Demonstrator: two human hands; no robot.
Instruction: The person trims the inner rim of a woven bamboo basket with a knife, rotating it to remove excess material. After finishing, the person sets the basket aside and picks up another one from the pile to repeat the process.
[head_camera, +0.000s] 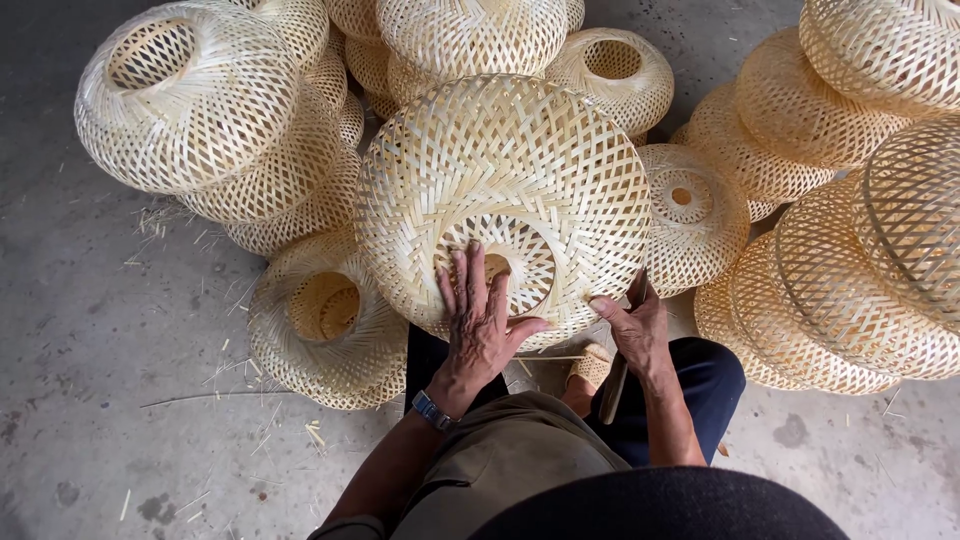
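Bamboo everywhere in this shot. We've got a big round pale woven bamboo lampshade (503, 190) propped on our lap, its open ring facing us, right in the middle of the view. Our left hand (480, 318) lies flat across the lower edge of that ring, fingers spread, not clamped on anything, just pressing on the weave; a blue-faced wristwatch (432, 410) sits on that wrist. Our right hand (632, 325) touches the lampshade's lower right rim with the thumb while its grip is closed around a dark-handled tool (615, 385) that points down toward our dark blue trousers (700, 385). All around us, more woven bamboo shades (190, 110) are piled on the grey concrete floor (90, 380), left and right, with loose bamboo slivers (230, 370) scattered beside our knees.
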